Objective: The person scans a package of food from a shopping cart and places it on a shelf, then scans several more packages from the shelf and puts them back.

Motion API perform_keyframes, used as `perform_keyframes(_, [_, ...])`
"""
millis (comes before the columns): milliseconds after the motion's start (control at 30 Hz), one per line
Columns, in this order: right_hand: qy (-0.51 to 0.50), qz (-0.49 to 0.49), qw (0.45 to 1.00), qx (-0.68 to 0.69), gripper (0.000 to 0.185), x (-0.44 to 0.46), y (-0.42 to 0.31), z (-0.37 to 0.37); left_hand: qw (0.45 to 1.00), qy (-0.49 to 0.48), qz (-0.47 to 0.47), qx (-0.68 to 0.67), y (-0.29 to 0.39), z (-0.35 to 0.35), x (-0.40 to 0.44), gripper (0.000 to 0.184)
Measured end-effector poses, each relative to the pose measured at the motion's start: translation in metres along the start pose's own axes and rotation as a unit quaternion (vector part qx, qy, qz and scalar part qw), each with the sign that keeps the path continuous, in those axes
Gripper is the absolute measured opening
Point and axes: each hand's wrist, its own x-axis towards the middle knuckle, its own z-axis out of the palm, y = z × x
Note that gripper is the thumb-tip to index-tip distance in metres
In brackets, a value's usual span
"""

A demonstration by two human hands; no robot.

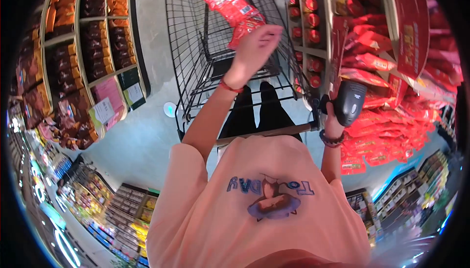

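Note:
My left hand [257,50], with a red band at the wrist, is over the shopping cart [185,47]. Its fingers stretch out to the right, somewhat blurred, with nothing visible in them. Right beside and partly behind it are shiny red packets [235,8] in the cart; whether the hand touches them I cannot tell. At the right, my right hand [335,121] grips a black handheld barcode scanner [350,104] next to the cart's handle [279,132]. A dark beaded bracelet circles that wrist. The scanner's head hides part of the fingers.
Shelves of red bags [382,135] stand close on the right, beside red-lidded jars [311,6]. To the left, a shelf holds brown and orange packs [95,37] with price tags [104,111]. Grey floor [152,37] shows between the left shelf and the cart.

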Motion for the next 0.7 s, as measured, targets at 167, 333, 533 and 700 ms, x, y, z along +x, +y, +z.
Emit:
perform_keyframes(167, [-0.129,-0.045,0.989,0.056,0.029,0.058,-0.078,0.06,0.989,0.147,-0.023,0.021,-0.03,-0.1,-0.019,0.022])
perform_keyframes(333, [-0.199,-0.013,0.975,0.095,0.025,0.1,-0.151,0.143,0.976,0.216,-0.038,-0.012,-0.055,-0.155,-0.036,0.023])
perform_keyframes(533, [-0.365,0.127,0.876,0.289,0.029,0.125,-0.179,0.224,0.975,0.204,-0.052,0.074,-0.086,-0.176,-0.031,0.023])
perform_keyframes(700, [-0.355,0.198,0.914,0.0,0.023,0.208,-0.062,0.308,0.973,0.207,-0.071,0.07,-0.12,-0.168,-0.007,0.028])
